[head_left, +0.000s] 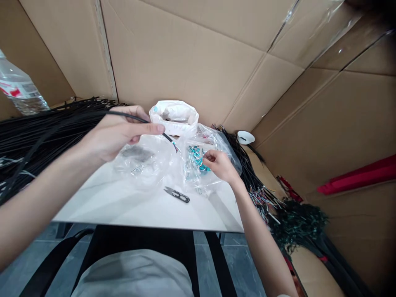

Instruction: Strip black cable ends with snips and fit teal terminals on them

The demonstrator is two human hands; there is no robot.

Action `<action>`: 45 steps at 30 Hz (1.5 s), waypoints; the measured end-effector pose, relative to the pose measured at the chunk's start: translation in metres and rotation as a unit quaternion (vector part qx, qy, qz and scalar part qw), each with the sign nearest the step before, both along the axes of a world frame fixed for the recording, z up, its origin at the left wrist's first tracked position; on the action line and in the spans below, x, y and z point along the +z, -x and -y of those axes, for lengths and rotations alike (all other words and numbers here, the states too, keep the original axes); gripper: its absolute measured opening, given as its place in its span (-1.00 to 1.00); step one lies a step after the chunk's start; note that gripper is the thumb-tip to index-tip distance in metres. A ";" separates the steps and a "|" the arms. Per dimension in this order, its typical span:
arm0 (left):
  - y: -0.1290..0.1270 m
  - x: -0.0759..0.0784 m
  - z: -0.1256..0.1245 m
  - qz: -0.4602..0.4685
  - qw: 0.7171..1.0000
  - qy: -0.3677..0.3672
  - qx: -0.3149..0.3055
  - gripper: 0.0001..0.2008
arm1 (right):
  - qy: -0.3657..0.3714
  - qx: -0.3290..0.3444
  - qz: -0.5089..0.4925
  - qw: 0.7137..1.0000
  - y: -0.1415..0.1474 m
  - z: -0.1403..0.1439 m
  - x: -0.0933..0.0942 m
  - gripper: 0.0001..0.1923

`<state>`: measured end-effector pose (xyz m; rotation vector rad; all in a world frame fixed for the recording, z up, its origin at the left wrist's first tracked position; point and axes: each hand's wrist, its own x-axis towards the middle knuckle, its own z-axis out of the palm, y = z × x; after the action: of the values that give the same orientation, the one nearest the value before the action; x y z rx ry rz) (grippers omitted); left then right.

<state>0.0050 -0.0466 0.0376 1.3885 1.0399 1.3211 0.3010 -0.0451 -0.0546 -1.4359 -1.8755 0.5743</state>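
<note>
White tabletop (130, 206) mid-frame: small grey thread snips (177, 194) centre, clear plastic bags (145, 163) above, black cable bundle (37, 128) upper left.

Black cable (139, 119), its stripped tip showing red and pale strands, was pinched in the left hand (116, 132). Teal connectors (195, 156) lay in a clear plastic bag (216, 142) under the right hand (220, 163). A second clear bag (142, 163) held grey parts. Snips (177, 194) were black with silver blades, on a white table (123, 206). Black cable bundle (40, 132); white bag (174, 115); white cap (245, 137); brown cardboard walls (185, 53); clear bottle (18, 93), red-and-white label.
</note>
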 end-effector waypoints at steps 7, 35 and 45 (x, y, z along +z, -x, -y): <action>-0.029 0.021 -0.050 -0.109 0.993 0.021 -0.045 -0.81 | 0.089 0.059 -0.027 0.994 -0.018 -0.019 0.012 -0.76; -0.028 -0.011 -0.059 -0.081 0.992 0.054 -0.083 -0.73 | 0.192 0.058 -0.267 0.943 -0.019 -0.027 0.023 -0.77; -0.029 -0.022 -0.057 -0.125 0.976 0.094 -0.150 -0.69 | -0.098 0.062 -0.121 0.986 0.011 0.009 0.033 -0.91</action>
<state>0.0341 0.0103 0.0159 1.5229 1.0400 0.8224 0.2897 -0.0540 -0.0213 -1.0782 -1.7804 0.5779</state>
